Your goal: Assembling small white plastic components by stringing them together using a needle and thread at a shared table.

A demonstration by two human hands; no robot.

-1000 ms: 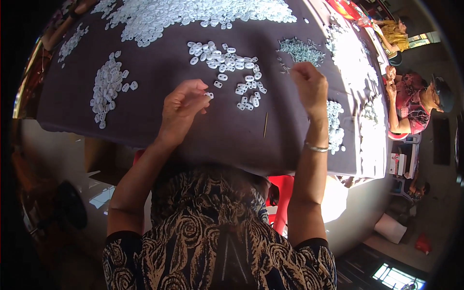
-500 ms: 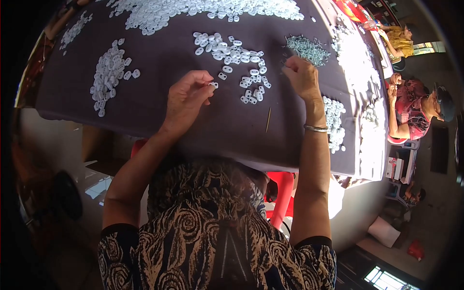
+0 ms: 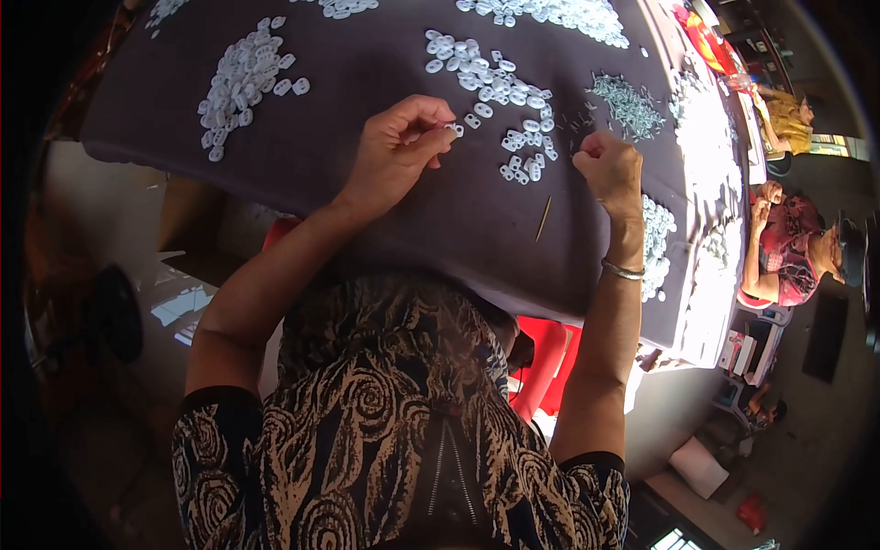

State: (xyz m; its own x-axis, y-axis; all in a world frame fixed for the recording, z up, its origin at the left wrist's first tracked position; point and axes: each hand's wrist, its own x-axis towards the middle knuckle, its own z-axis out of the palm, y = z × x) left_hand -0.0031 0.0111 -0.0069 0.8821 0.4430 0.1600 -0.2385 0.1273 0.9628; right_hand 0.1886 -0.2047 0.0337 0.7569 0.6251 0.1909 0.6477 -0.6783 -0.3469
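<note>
Raised over the dark cloth, my left hand (image 3: pixel 403 151) pinches a small white oval plastic piece with two holes (image 3: pixel 456 130) between thumb and fingers. My right hand (image 3: pixel 610 171) is closed in a pinch, just on the near side of a heap of thin grey-green slivers (image 3: pixel 628 105). Whatever lies between its fingertips is too small to make out. Loose white two-holed pieces (image 3: pixel 495 82) are scattered between and beyond my hands. A thin brass-coloured stick (image 3: pixel 544 218) lies on the cloth, left of my right wrist.
More white pieces form heaps at the left (image 3: pixel 243 82), at the far edge (image 3: pixel 568 18) and beside my right forearm (image 3: pixel 655 243). The dark tablecloth (image 3: pixel 458 215) ends close to my body. Co-workers sit along the right, one in a red patterned shirt (image 3: pixel 788 238).
The view has shifted, carrying the table's contents rightward. My right hand has drawn slightly back toward me from the sliver heap. The left hand keeps its pinch on the white piece.
</note>
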